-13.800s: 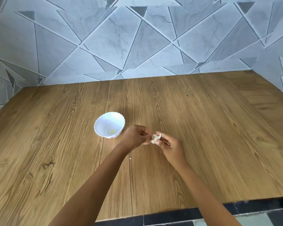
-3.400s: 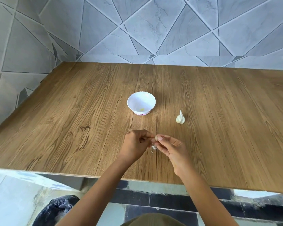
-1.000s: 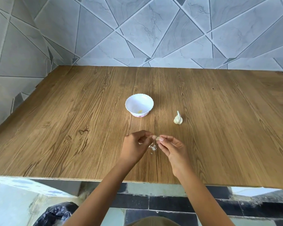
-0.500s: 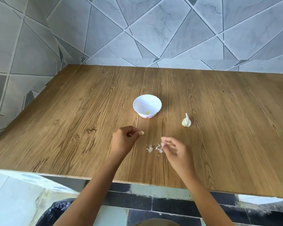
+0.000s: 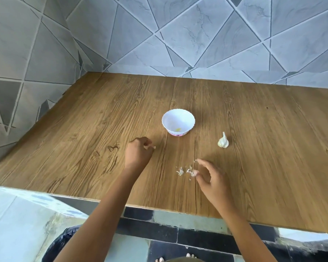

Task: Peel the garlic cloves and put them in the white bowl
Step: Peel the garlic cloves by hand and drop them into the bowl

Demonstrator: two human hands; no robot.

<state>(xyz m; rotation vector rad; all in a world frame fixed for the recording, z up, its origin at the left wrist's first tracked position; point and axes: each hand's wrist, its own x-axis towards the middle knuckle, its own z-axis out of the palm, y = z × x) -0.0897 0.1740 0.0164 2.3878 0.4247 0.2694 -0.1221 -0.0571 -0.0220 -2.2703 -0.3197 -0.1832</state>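
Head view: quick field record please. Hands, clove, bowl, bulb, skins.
left hand: pinches a garlic clove at its fingertips, short of the bowl
right hand: fingers loosely spread beside the loose skins; contact unclear
white bowl: upright on the wooden table, one small yellowish piece inside
garlic bulb: on the table to the right of the bowl, touched by neither hand
loose skins: scattered on the table between the hands

White bowl (image 5: 178, 121) with pink base band, wood-grain brown table (image 5: 83, 138), grey marbled triangle-patterned tiles (image 5: 197, 35).
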